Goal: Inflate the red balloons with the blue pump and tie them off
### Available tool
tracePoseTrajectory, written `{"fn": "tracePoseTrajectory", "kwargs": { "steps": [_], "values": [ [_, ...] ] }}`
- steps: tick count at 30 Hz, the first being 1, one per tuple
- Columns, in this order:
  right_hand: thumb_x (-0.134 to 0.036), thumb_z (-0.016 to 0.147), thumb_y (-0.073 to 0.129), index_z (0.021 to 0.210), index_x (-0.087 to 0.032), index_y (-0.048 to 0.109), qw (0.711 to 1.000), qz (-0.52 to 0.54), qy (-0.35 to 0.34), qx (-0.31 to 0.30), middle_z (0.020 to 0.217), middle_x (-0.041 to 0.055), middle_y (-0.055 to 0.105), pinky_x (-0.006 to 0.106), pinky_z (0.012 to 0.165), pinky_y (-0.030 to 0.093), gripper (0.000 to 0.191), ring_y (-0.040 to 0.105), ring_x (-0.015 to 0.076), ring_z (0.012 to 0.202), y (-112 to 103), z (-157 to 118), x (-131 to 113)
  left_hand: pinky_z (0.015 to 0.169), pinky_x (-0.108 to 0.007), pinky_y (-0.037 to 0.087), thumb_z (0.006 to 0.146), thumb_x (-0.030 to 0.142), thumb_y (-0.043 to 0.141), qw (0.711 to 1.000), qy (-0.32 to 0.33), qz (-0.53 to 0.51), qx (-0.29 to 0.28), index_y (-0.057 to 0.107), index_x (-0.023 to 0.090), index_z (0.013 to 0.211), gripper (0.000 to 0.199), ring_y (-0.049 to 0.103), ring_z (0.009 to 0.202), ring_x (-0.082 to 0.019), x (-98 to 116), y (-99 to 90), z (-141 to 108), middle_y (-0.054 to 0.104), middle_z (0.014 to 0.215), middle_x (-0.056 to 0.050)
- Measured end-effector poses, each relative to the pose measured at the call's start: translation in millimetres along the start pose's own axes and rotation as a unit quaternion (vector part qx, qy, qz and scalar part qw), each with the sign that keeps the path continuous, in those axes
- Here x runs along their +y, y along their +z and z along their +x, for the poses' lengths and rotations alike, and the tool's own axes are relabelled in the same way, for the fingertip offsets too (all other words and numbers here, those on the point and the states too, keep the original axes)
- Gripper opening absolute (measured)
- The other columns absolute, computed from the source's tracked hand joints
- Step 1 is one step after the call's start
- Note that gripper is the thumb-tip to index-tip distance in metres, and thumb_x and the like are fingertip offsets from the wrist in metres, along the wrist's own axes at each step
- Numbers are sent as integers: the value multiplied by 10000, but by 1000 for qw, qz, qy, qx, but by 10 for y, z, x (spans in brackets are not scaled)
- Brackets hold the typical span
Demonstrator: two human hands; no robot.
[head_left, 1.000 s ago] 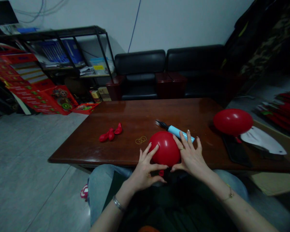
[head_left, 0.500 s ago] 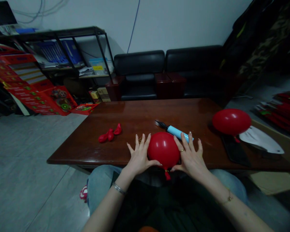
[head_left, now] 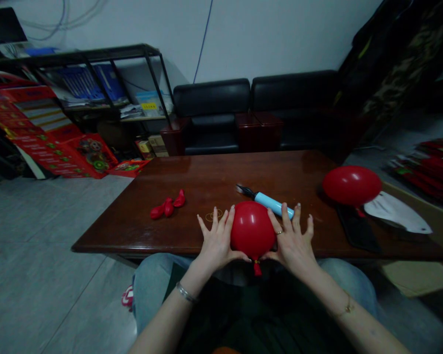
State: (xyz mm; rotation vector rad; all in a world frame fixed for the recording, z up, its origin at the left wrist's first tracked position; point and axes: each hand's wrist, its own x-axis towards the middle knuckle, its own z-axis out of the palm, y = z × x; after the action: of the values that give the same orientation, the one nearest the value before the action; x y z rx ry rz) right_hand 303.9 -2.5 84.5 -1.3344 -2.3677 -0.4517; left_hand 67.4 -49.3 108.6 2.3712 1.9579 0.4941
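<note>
Between my two hands is an inflated red balloon, its tied neck pointing toward me over the table's front edge. My left hand presses the balloon's left side with thumb and index finger, the other fingers spread. On the right side my right hand grips it the same way, a ring on one finger. Just beyond lies a light-blue hand pump with a black nozzle, partly behind the right fingertips. Thin yellowish rubber bands lie past my left fingertips. Three small red balloons rest further left.
Another inflated red balloon sits at the right of the brown table, beside a dark flat object and a white piece. Black sofas stand behind the table. Red boxes are stacked at the left by a shelf.
My left hand has shifted slightly to the right, pressing the balloon narrower between both hands. More of the rubber bands now shows. The other table objects have stayed in place.
</note>
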Motion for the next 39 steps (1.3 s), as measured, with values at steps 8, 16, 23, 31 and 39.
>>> {"fn": "tracePoseTrajectory", "kwargs": {
  "steps": [8,16,23,31,39],
  "values": [
    [-767,622,676,1562,-232,29,999,-16,38,16,1623,174,-162,759,1074,35,1260,-27,534,1453,-33,-11,55,1031,-790,-144,576,771,720,999,13,12,34,-118,201,1554,1409,34,1482,-468,84,-12,74,246,1586,-239],
    [-725,584,734,1557,-244,-30,995,-49,81,32,1611,173,-211,750,1076,37,1328,-52,540,1450,-50,-72,213,1033,-792,-146,613,757,710,998,40,2,46,-155,202,1545,1388,20,1489,-452,280,-22,245,218,1597,-232],
    [-694,589,748,1558,-244,-25,989,-74,125,28,1614,184,-194,767,1061,77,1319,-40,545,1448,-97,-155,449,1031,-806,-117,665,708,709,996,77,10,54,-133,188,1550,1328,22,1485,-464,506,6,482,227,1590,-246],
    [-580,616,787,1557,-239,-15,980,-92,175,36,1613,203,-178,807,1018,112,1282,-60,556,1441,-188,-266,808,1034,-803,-120,658,739,690,991,123,2,54,-94,183,1559,1318,10,1488,-458,835,141,849,209,1595,-246],
    [-589,669,746,1556,-240,-6,971,-112,209,22,1605,212,-202,830,980,102,1214,-47,579,1426,-146,-416,1219,1050,-808,-59,614,758,711,986,152,0,69,-112,183,1555,1376,5,1489,-454,1172,363,1149,241,1588,-236]
  ]
}}
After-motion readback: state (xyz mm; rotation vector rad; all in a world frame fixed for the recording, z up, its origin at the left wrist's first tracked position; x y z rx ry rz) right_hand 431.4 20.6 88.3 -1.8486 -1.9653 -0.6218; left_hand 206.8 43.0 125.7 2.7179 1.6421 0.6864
